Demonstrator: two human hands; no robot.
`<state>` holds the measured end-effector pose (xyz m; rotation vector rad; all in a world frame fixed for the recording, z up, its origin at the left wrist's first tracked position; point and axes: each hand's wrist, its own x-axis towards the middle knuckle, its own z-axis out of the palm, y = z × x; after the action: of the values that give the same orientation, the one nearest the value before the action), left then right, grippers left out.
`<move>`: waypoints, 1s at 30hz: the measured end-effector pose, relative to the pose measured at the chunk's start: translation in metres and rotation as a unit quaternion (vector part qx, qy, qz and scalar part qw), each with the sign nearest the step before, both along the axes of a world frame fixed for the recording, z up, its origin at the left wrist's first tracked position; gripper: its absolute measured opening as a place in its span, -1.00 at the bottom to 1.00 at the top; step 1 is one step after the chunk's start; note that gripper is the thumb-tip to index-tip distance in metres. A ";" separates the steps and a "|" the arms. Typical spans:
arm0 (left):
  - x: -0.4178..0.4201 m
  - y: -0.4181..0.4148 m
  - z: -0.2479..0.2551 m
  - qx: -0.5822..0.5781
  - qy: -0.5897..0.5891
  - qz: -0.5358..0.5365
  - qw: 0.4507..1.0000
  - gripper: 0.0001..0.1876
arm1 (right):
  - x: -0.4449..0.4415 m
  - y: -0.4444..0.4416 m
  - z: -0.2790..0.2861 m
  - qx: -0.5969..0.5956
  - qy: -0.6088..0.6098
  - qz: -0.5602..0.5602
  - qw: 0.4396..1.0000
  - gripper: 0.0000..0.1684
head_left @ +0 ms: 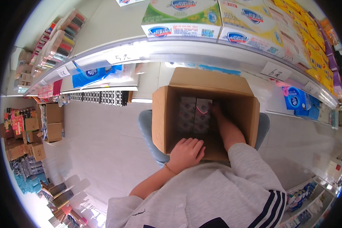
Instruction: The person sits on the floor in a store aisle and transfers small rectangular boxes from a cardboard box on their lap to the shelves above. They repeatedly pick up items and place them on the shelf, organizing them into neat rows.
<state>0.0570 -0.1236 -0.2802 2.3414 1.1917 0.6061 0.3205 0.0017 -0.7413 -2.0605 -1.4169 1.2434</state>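
Observation:
An open cardboard box (213,81) rests on a blue-grey seat (148,128) before me, its flaps folded outward. Several small boxes (203,115) stand in two rows inside, towards its left part. My left hand (187,149) lies with bent fingers over the near edge of the carton and holds nothing that I can see. Deep in the carton, my right hand (215,108) is beside the right row of small boxes. Shadow hides its fingers, so whether it grips one of them cannot be told.
A shelf with a metal front edge (193,48) crosses beyond the carton, bearing Safeguard soap boxes (182,17) and yellow packets (316,42). Blue packages (296,98) lie on the lower shelf at right. Further cartons (54,122) stand at the left.

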 end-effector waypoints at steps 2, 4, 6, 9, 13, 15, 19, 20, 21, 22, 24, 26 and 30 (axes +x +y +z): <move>-0.001 -0.006 -0.002 -0.018 0.009 0.023 1.000 -0.81 | -0.021 0.001 0.028 0.047 -0.087 0.002 0.995 -0.39; 0.000 -0.008 0.002 -0.026 0.010 0.041 0.999 -0.81 | -0.038 0.003 0.048 0.034 -0.093 -0.034 0.995 -0.37; 0.004 -0.002 0.007 -0.020 0.012 0.016 1.000 -0.81 | -0.022 0.001 0.027 0.075 -0.106 -0.060 0.990 -0.37; 0.004 0.004 0.006 -0.036 -0.001 -0.014 0.999 -0.77 | -0.017 0.004 0.036 0.073 -0.084 -0.105 0.988 -0.28; -0.016 0.000 0.022 -0.025 -0.090 0.035 0.995 -0.68 | -0.078 0.017 0.203 -0.126 -0.325 0.507 0.788 -0.40; -0.022 0.039 0.053 0.066 -0.149 0.010 0.987 -0.56 | -0.074 0.015 0.202 -0.121 -0.275 0.432 0.850 -0.48; -0.047 0.134 0.159 0.313 -0.140 0.101 0.934 -0.57 | -0.093 0.045 0.177 -0.200 -0.083 0.426 0.878 -0.52; -0.055 0.162 0.185 0.336 -0.135 0.099 0.927 -0.59 | -0.098 0.054 0.183 -0.199 -0.060 0.469 0.859 -0.53; -0.067 0.191 0.197 0.353 -0.092 0.120 0.923 -0.63 | -0.108 0.052 0.207 -0.196 -0.057 0.511 0.835 -0.57; -0.076 0.215 0.207 0.342 -0.062 0.137 0.927 -0.62 | -0.124 0.044 0.255 -0.178 -0.063 0.551 0.813 -0.59; -0.083 0.270 0.219 0.343 -0.010 0.135 0.930 -0.59 | -0.130 0.022 0.357 -0.133 -0.068 0.569 0.808 -0.56; -0.094 0.317 0.210 0.335 0.071 0.138 0.929 -0.50 | -0.130 -0.001 0.418 -0.069 -0.035 0.550 0.832 -0.53; -0.094 0.343 0.191 0.291 0.184 0.161 0.925 -0.39 | -0.101 -0.049 0.469 -0.018 0.060 0.446 0.893 -0.51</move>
<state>-0.0373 0.2197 -0.0897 2.8639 1.7932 0.7275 0.2199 -0.0474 -0.2727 -1.2854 -2.3979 1.6620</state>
